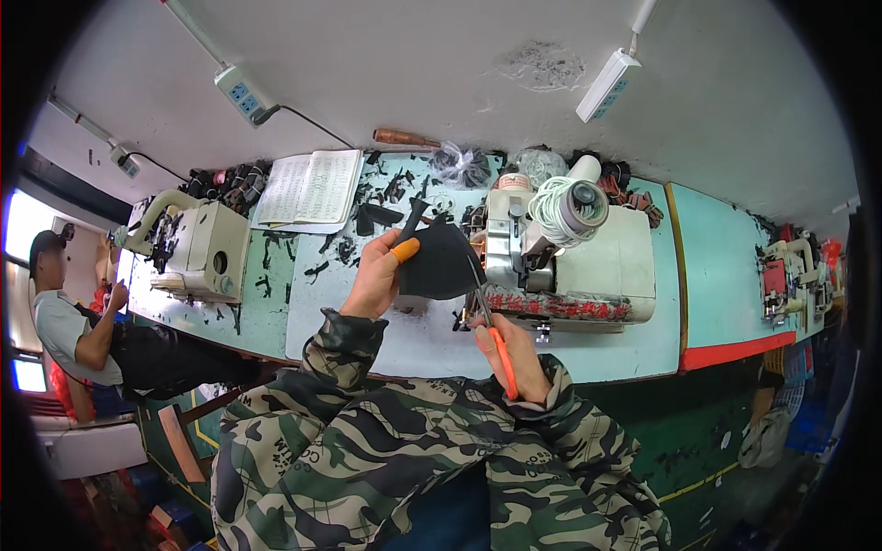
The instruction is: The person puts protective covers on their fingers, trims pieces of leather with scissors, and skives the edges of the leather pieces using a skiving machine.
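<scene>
My left hand grips a black fabric piece by its left side, an orange cover on the thumb pressing its face. A narrow black strip rises from behind the thumb; whether it belongs to the same piece I cannot tell. In my right hand is a pair of scissors with orange handles, the fingers wrapped round them. Their dark blades point up along the right edge of the fabric piece. Both hands are above the table, just left of a cream sewing machine.
White cord is coiled on the machine. Black scraps litter the pale blue table near an open notebook. Bagged parts lie against the wall. Another machine and a person are at left; a third machine stands far right.
</scene>
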